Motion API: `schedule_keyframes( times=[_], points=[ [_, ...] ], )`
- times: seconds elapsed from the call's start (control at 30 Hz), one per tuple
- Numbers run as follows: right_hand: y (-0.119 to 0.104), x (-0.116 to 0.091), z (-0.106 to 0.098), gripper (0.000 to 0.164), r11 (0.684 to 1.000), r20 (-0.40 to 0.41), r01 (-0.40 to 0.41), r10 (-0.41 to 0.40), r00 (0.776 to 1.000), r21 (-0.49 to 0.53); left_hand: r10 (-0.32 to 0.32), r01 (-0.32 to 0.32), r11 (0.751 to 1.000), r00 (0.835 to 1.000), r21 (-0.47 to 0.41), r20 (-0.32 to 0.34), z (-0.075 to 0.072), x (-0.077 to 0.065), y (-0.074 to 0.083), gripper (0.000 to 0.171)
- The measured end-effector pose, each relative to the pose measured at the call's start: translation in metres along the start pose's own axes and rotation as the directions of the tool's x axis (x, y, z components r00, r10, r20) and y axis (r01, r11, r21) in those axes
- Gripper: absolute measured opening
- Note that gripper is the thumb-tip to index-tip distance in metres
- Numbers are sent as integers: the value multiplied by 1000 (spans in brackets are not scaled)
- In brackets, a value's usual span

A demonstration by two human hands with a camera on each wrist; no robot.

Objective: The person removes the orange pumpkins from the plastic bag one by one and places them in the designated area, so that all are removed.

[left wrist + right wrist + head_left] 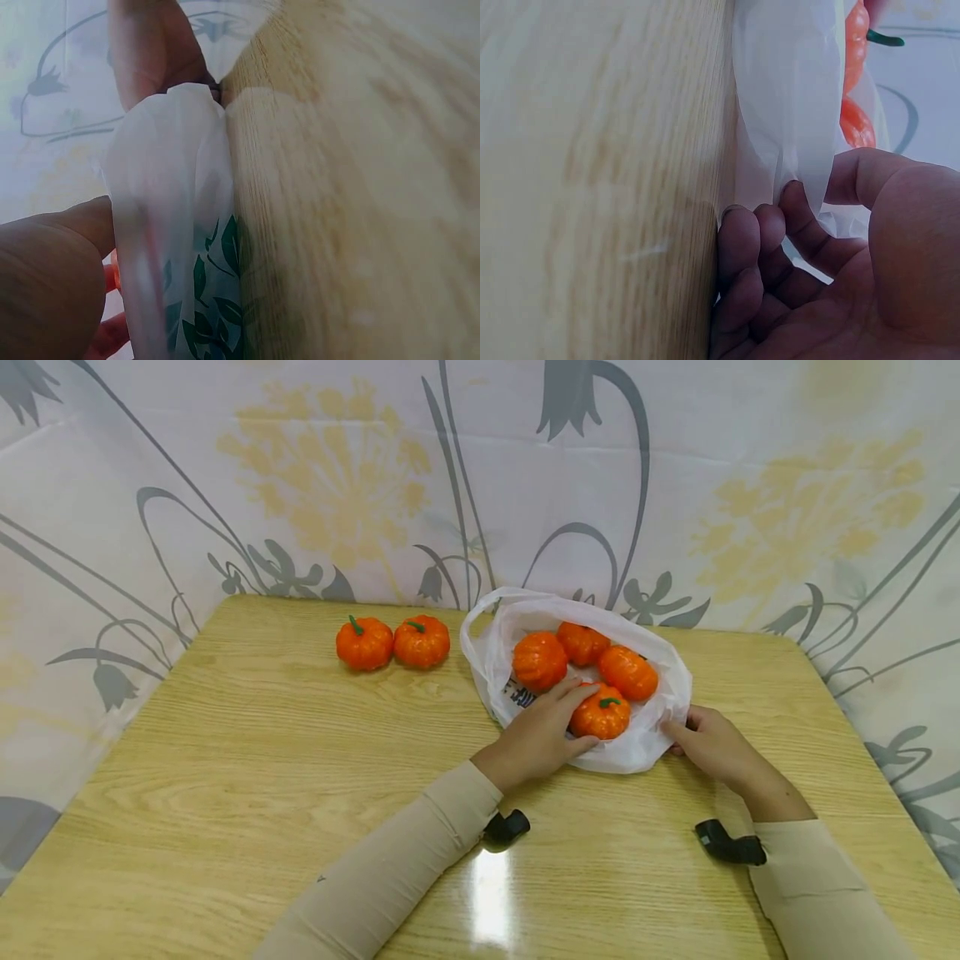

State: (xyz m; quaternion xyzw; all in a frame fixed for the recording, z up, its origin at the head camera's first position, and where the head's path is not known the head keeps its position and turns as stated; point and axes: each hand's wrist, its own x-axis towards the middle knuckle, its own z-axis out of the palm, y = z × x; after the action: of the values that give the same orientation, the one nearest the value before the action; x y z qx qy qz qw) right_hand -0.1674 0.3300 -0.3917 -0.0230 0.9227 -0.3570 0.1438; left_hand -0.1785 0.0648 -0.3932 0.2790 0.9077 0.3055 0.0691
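Observation:
A white plastic bag (pixel 637 758) lies on the table with its mouth spread wide, and several small orange pumpkins sit inside. My left hand (pixel 536 735) reaches over the bag's near left rim and grips the nearest pumpkin (pixel 606 720), which has a green stem, fingers over its far side and thumb on the near side. The right hand (pixel 712 747) pinches the bag's right rim between thumb and index finger; in the right wrist view its other fingers (pixel 739 236) curl just outside the bag. Green leaf prints (pixel 217 315) show on the bag in the left wrist view.
Two more pumpkins, one on the left (pixel 364 643) and one beside it (pixel 422 642), stand on the wooden table (pixel 247 760) left of the bag. A flower-patterned cloth (pixel 495 485) hangs behind the table. Black wrist devices, left (pixel 506 828) and right (pixel 729 843), are on both arms.

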Motion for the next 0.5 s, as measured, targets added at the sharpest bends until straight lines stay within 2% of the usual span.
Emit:
schedule_keyframes(
  times=[0.5],
  points=[
    [-3,0,0,38,1000,-1,-5,5,1000,-11,-11,11,1000,1000,7,-24,0,0,0,66]
  ],
)
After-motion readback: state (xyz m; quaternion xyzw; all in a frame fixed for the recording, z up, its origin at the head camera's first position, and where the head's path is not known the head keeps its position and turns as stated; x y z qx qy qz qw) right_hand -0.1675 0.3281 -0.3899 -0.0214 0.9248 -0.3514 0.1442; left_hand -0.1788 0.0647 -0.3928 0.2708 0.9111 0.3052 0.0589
